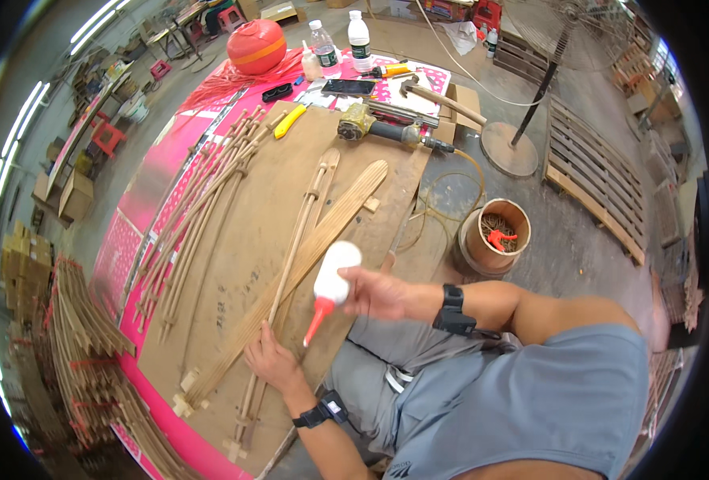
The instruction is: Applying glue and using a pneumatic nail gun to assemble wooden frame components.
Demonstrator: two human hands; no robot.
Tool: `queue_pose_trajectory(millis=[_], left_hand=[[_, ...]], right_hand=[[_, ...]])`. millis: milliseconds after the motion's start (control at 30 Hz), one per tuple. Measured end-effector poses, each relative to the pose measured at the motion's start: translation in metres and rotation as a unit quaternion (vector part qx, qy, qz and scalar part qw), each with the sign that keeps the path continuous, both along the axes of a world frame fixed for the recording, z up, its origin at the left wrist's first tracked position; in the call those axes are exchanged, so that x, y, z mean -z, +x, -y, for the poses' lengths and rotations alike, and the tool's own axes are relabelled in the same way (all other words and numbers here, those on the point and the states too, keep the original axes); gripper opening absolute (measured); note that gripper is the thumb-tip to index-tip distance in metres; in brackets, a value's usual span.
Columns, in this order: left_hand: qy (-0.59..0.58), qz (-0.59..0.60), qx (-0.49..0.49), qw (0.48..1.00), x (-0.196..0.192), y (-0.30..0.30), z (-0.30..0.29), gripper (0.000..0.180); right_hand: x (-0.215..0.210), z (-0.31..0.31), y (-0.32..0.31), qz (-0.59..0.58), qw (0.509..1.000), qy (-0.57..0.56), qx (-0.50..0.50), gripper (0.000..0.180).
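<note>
My right hand (374, 293) is wrapped round a white squeeze bottle (338, 268) with a red nozzle. The bottle is tilted, its nozzle tip pointing down toward the board, just right of my other hand. Lower on the board, my left hand (273, 357) grips a thin wooden rod (289, 264) with its fingertips. This rod lies lengthwise over a narrow wooden strip with a rounded end (330, 164). A wider flat wooden slat (346, 206), also round-ended, lies slantwise beside and partly under it. Whether glue is leaving the nozzle cannot be made out.
Several knobbed wooden rods (202, 208) lie at the left of the brown board (210, 320). At the far side are a yellow-handled knife (290, 121), a power tool (378, 128), a hammer (446, 102) and a phone (349, 87). A bucket (474, 240) stands at right.
</note>
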State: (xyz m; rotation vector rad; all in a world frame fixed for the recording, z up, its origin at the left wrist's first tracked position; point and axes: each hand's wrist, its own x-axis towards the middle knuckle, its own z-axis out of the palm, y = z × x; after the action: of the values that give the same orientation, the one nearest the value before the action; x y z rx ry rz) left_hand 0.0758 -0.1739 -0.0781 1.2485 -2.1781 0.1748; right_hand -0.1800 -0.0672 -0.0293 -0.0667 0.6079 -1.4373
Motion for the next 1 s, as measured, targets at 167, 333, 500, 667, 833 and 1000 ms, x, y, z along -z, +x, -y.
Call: queue_pose_trajectory(millis=[167, 333, 500, 667, 833, 1000], left_hand=[[-0.01, -0.019, 0.016, 1.0, -0.007, -0.003, 0.0, 0.026], [-0.011, -0.013, 0.005, 1.0, -0.006, -0.001, 0.0, 0.028], [-0.024, -0.013, 0.009, 1.0, -0.011, -0.003, -0.002, 0.029], [-0.016, -0.005, 0.006, 1.0, -0.008, -0.003, -0.001, 0.028], [-0.024, -0.01, 0.007, 1.0, -0.01, -0.003, -0.002, 0.028], [-0.027, -0.01, 0.01, 1.0, -0.012, -0.004, -0.002, 0.028]], right_hand=[[-0.018, 0.025, -0.099, -0.443, 0.866, -0.09, 0.214, 0.058], [-0.036, 0.04, -0.132, -0.538, 0.765, -0.123, 0.331, 0.064], [-0.03, 0.045, -0.138, -0.574, 0.751, -0.093, 0.314, 0.066], [-0.023, 0.05, -0.138, -0.596, 0.73, -0.078, 0.325, 0.065], [-0.026, 0.05, -0.14, -0.501, 0.802, -0.075, 0.316, 0.066], [-0.022, 0.049, -0.144, -0.471, 0.829, -0.084, 0.29, 0.071]])
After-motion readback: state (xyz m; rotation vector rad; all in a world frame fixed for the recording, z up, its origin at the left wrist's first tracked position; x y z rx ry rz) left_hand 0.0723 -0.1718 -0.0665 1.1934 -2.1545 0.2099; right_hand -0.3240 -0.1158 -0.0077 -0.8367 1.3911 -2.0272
